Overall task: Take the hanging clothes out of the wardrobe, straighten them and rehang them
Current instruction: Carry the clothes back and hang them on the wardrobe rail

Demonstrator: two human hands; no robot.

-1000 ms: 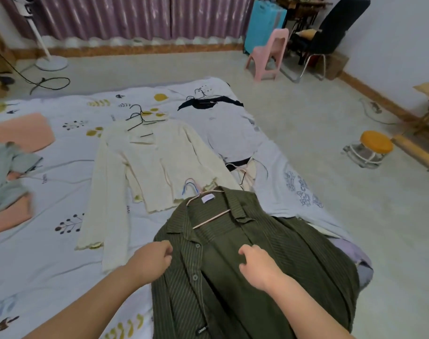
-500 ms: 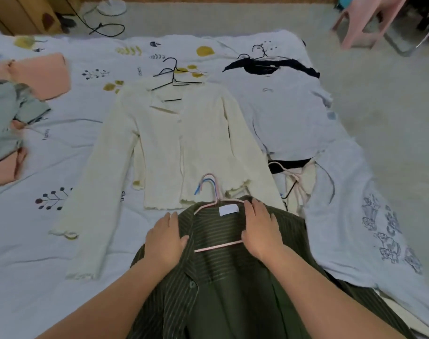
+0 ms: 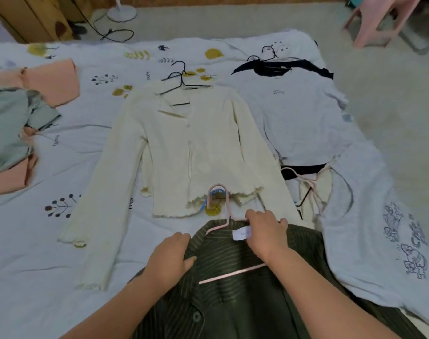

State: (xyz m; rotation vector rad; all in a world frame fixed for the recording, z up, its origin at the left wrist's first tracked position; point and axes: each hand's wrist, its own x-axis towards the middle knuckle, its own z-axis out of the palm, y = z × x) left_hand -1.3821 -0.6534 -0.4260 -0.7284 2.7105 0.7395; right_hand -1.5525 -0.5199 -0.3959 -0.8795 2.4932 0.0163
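- Green shirt (image 3: 233,297) on pink hanger (image 3: 223,223), lying on bed (image 3: 37,241) at 6 o'clock.
- Left hand (image 3: 170,256) grips collar; right hand (image 3: 266,234) presses collar, fingers extended.
- Judged soft, light, limp: hold at shoulders or hanger hook.

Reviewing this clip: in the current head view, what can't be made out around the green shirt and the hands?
- Green striped shirt: lower part cut off by the bottom edge.
- Pink hanger: its right end is hidden under the right hand.
- White collar label: print too small and blurred.
- Left hand: fingers curl into the collar, tips hidden.
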